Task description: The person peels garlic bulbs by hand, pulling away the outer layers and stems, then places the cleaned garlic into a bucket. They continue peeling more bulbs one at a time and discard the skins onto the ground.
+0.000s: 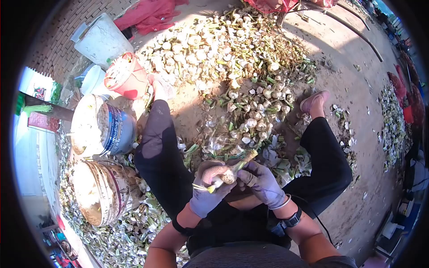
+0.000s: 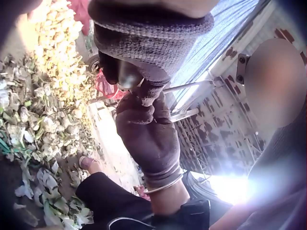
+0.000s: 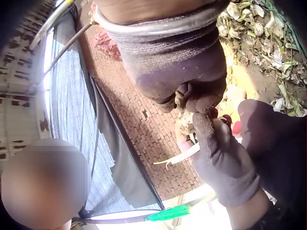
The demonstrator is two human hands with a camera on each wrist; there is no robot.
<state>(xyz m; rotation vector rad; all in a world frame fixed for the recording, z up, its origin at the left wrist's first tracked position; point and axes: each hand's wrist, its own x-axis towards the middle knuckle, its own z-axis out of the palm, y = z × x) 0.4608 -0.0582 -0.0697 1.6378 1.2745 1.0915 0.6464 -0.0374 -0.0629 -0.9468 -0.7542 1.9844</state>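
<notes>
Both hands wear dusty knit gloves and meet in front of the lap. My left hand (image 1: 206, 196) grips a garlic bulb (image 1: 229, 177) whose thick green stem slants up to the right. A pale strand with a yellow tip (image 1: 204, 188) sticks out below it on the left. On the bulb's right side, the curled fingers and thumb of my right hand (image 1: 264, 184) pinch at its skin. In the right wrist view, a white stalk (image 3: 184, 155) juts out beside the left hand, and the fingers hide most of the bulb.
A large heap of garlic bulbs (image 1: 196, 53) spreads ahead, with a smaller pile (image 1: 257, 118) nearer between the legs. Several buckets, including a blue-labelled one (image 1: 119, 129) and a red one (image 1: 129, 78), stand at left. Peeled skins and leaves (image 1: 120, 239) litter the ground.
</notes>
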